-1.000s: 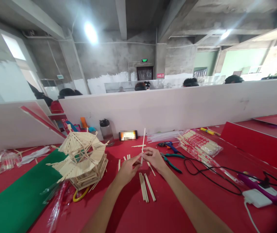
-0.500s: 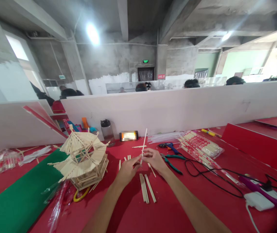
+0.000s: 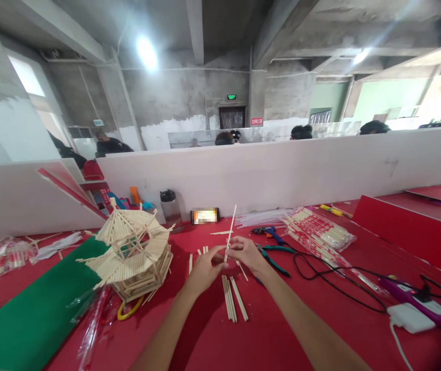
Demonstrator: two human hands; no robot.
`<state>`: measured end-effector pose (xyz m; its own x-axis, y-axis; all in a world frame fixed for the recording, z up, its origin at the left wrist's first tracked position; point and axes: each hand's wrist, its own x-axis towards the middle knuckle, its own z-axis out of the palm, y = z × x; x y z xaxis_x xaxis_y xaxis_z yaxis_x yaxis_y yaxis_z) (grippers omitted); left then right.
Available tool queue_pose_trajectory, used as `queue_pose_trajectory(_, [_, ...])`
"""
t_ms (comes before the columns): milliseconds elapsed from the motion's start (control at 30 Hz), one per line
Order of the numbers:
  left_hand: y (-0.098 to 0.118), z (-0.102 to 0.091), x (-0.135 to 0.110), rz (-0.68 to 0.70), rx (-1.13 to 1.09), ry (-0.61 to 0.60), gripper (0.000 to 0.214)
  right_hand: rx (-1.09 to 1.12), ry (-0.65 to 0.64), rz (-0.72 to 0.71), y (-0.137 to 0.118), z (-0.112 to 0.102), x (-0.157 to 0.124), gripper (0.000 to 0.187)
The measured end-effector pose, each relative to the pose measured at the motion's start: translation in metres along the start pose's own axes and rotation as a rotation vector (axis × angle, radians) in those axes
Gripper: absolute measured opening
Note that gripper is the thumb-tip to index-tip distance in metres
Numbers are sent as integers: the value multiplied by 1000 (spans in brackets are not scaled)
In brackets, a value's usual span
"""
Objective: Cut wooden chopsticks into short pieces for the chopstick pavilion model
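Observation:
Between my two hands a pale wooden stick [image 3: 232,225] is held nearly upright, its top leaning slightly right. The fingertips of my left hand [image 3: 208,269] pinch it near its lower end. My right hand [image 3: 246,254] is closed on the same stick from the other side. Just below them, several cut sticks [image 3: 229,300] lie side by side on the red tabletop [image 3: 212,340]. More short sticks [image 3: 191,262] lie partly behind my left hand. A pagoda model made of sticks [image 3: 135,252] stands to the left, with a tiered roof.
Green-handled pliers [image 3: 278,249] and a blue glue gun [image 3: 272,234] lie right of my hands. Beyond them are bagged sticks [image 3: 321,232], a black cable [image 3: 340,299] and a purple power strip [image 3: 417,301]. A phone [image 3: 205,216] and bottle [image 3: 170,208] stand by the white partition [image 3: 274,172].
The held stick's top has tilted slightly to the right. Both hands stay in nearly the same place, gripping it. A person behind the partition at left has shifted.

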<state>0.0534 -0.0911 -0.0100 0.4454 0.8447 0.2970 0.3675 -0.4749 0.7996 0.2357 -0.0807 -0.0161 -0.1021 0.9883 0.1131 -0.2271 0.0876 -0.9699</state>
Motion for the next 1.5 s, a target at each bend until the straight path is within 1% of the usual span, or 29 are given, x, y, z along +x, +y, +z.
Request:
queue_pose_trajectory(133, [-4,4,2,-82,-164,31,48,-50,-42,-27,7,0,2,45])
queue_pose_trajectory(233, [-5,6,2,-110,-221,16,55,-65,-55,-13,11,0,3,48])
queue_pose_trajectory(333, [-2,5,0,-81,-162,4,58,-81,-40,-21,11,0,3,49])
queue_pose_trajectory(500, [7,4,-2,-33,-38,23,54,-75,-17,-33,7,1,2,47])
queue_pose_trajectory(667, [9,3,-3,-45,-11,16,54,-83,-14,10,7,-2,4,51])
queue_pose_trajectory(833, [6,-1,-3,-11,51,-66,61,-70,-4,77,2,-5,5,53])
queue_pose_trajectory(1067, [6,0,-2,41,123,-80,57,-56,-67,124,-9,-8,-1,50])
queue_pose_trajectory(1200, [5,1,-4,89,148,-76,55,-19,-106,155,-8,-13,0,49])
queue_pose_trajectory(1333, [5,1,-6,135,218,-76,49,21,-138,166,-6,-18,2,48])
queue_pose_trajectory(1500, [7,1,-8,166,268,-71,46,51,-160,181,-8,-19,1,50])
